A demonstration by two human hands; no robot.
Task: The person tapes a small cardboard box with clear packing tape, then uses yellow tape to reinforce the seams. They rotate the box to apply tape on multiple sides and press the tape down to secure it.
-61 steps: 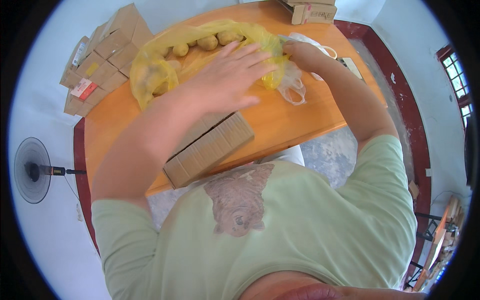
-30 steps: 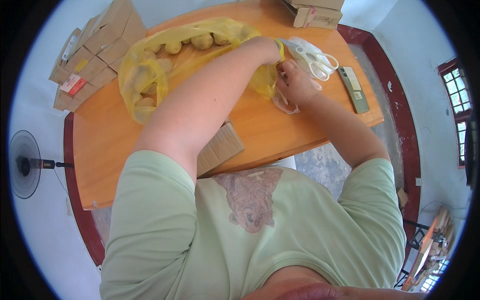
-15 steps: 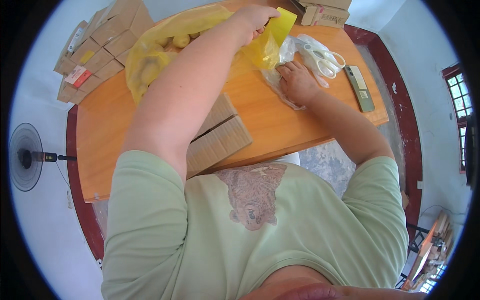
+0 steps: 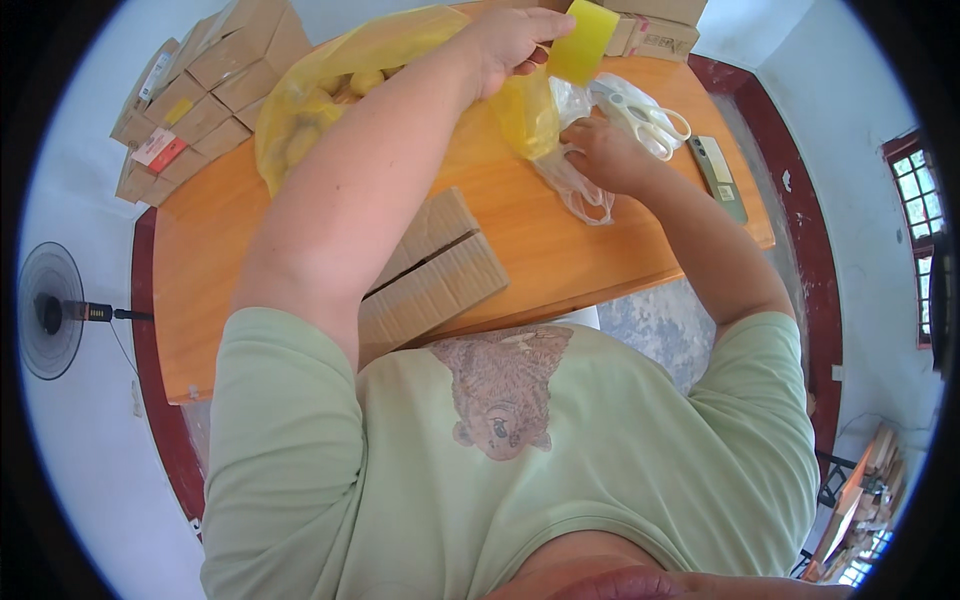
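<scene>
At the far middle of the table, my left hand (image 4: 508, 48) is closed on a roll of yellow tape (image 4: 584, 42), its broad outer face showing. A yellow plastic bag (image 4: 525, 112) hangs below that hand and spreads left behind my forearm. Several round, pale yellow potato-like items (image 4: 366, 82) lie inside it. My right hand (image 4: 606, 155) has its fingers curled on a crumpled clear plastic bag (image 4: 578, 190), partly hiding the grip. Just beyond it, white-handled scissors (image 4: 645, 118) rest on more clear plastic.
A closed cardboard box (image 4: 440, 280) sits near the front edge of the wooden table (image 4: 570, 260). At the right edge lies a green phone-like device (image 4: 718, 178). Cardboard boxes (image 4: 215, 95) are stacked at the far left, with another box (image 4: 655, 32) at the back.
My left hand has moved slightly right with the tape roll, which has turned more toward me. My right hand has risen from lying flat, its fingers now curled on the clear bag.
</scene>
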